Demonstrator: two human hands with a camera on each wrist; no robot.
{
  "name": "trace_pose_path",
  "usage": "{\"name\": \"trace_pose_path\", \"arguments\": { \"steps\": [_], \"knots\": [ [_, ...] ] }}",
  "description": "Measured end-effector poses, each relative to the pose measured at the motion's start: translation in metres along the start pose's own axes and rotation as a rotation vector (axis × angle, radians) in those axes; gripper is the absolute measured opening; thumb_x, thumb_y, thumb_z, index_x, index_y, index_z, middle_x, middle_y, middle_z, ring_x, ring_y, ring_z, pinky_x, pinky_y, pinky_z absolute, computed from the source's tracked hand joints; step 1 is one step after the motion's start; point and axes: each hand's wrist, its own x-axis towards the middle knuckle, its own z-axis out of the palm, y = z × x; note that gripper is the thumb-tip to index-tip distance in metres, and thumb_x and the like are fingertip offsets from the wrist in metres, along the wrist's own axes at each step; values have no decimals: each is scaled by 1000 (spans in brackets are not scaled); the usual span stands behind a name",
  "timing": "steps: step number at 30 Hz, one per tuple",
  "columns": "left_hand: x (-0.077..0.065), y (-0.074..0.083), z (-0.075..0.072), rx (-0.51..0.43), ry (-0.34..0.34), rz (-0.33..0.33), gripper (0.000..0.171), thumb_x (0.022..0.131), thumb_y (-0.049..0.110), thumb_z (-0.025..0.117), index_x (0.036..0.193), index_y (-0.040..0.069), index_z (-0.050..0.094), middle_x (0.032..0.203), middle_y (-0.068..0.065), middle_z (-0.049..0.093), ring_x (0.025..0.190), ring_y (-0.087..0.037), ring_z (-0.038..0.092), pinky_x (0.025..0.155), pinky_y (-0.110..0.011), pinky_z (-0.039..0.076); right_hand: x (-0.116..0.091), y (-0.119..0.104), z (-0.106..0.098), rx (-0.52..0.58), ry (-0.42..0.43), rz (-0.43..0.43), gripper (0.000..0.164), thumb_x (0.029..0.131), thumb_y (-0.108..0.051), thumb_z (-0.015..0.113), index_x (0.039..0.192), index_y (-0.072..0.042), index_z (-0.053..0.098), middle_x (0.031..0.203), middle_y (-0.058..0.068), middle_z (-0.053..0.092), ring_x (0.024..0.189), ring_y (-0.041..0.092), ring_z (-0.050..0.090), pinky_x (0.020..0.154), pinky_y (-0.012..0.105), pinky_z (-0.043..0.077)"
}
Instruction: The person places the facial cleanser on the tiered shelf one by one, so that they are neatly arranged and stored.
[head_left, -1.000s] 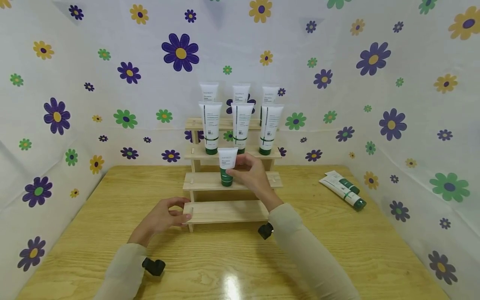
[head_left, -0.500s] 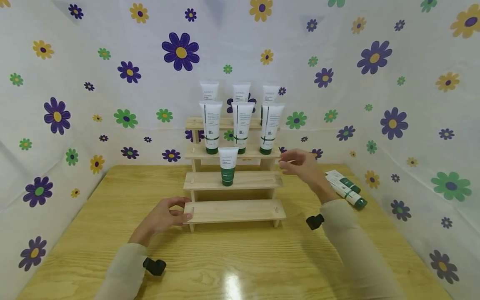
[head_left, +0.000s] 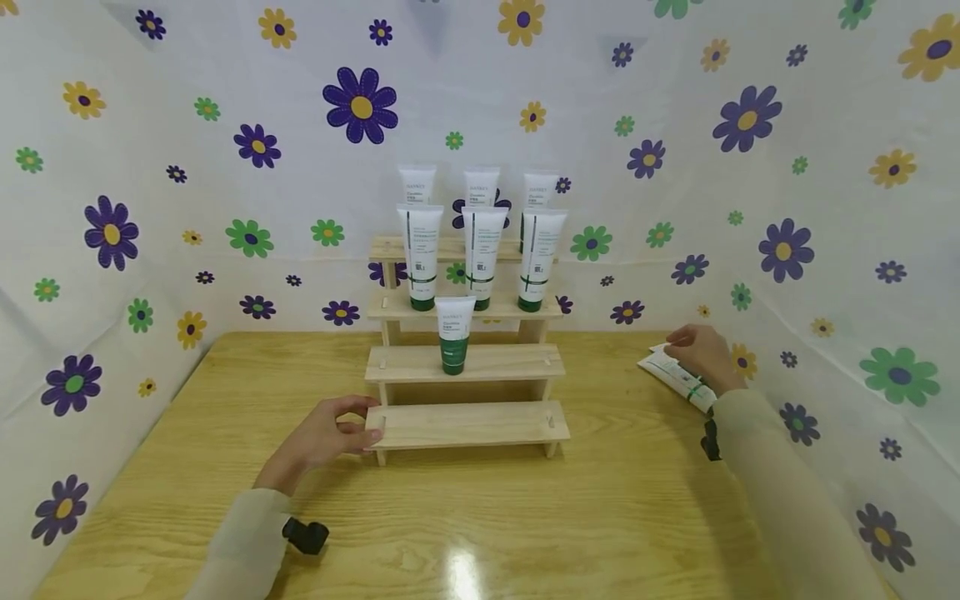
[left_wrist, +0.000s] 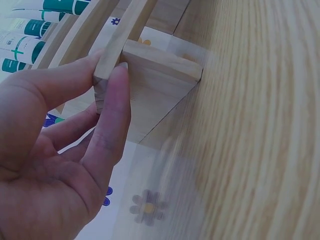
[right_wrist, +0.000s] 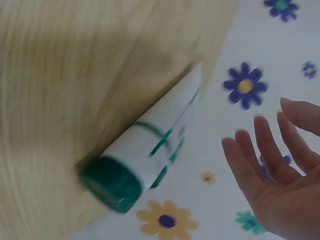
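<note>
My left hand (head_left: 318, 435) pinches the left end of the bottom step of a wooden tiered stand (head_left: 468, 423). In the left wrist view, thumb and fingers close on the board's end. At the right, my right hand (head_left: 701, 352) hovers over two white-and-green cosmetic tubes lying on the table, partly covering them. The nearer tube (head_left: 671, 377) shows its white body; in the right wrist view the hand (right_wrist: 290, 200) has loosely bent fingers apart from a tube (right_wrist: 162, 132). One small tube (head_left: 453, 335) stands cap-down on the second step from the bottom.
Three tubes, including the middle one (head_left: 483, 254), stand on the step above. Three more on the top step are partly hidden behind them. Flower-printed cloth (head_left: 300, 183) encloses the wooden table (head_left: 480, 517) at the back and sides.
My right hand has let go of the small tube on the second step and moved right to the lying tubes. My left hand keeps its pinch on the stand.
</note>
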Motion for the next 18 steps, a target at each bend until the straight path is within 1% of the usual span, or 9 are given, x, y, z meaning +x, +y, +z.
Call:
{"name": "trace_pose_path", "arguments": {
  "steps": [1,3,5,8,11,14,16,18],
  "knots": [
    [0,0,0,0,-1,0,66,94,19,78,146,-6,47,128,-25,53,99,-21,72,80,-35,65,2,7,-1,-38,6,18,43,102,-23,57,129,10,59,131,37,61,115,51,61,92,56,57],
    [-1,0,0,-1,-1,0,66,93,19,78,146,-6,47,128,-25,53,99,-21,72,80,-35,65,4,18,-2,-72,6,71,43,100,-20,56,129,11,57,132,37,59,118,53,57,96,59,53],
    [-1,0,0,-1,1,-1,65,94,19,78,146,-6,48,128,-26,53,99,-21,72,80,-35,65,6,26,-2,-100,-4,121,44,100,-19,54,132,12,55,135,38,56,122,54,54,100,62,50],
    [-2,-1,0,5,10,-4,64,94,19,78,145,-5,48,128,-25,54,98,-21,72,79,-34,65,8,34,0,-148,-19,164,46,101,-16,53,136,13,53,140,40,51,127,55,50,106,64,46],
    [-2,-1,-1,7,15,-10,65,93,20,79,145,-4,49,128,-24,54,97,-20,72,79,-34,65,8,44,5,-202,-40,164,45,102,-14,51,137,14,52,140,42,49,127,56,49,107,64,45],
    [-3,0,-1,4,11,-9,65,93,20,79,145,-5,48,129,-25,54,98,-21,73,79,-34,65,7,56,10,-226,-40,159,42,103,-14,50,136,13,55,139,41,51,126,56,50,107,65,45],
    [-3,0,-1,8,4,-3,65,94,19,78,146,-5,48,129,-26,53,97,-21,73,80,-35,65,5,63,13,-223,-17,167,40,104,-15,50,133,12,58,137,39,54,123,55,53,104,64,47],
    [-2,1,-1,11,-3,2,65,94,20,78,146,-5,48,130,-26,53,96,-22,73,80,-34,65,5,68,15,-228,23,160,38,104,-15,52,128,12,62,133,38,58,120,54,56,102,62,48]
  ]
}}
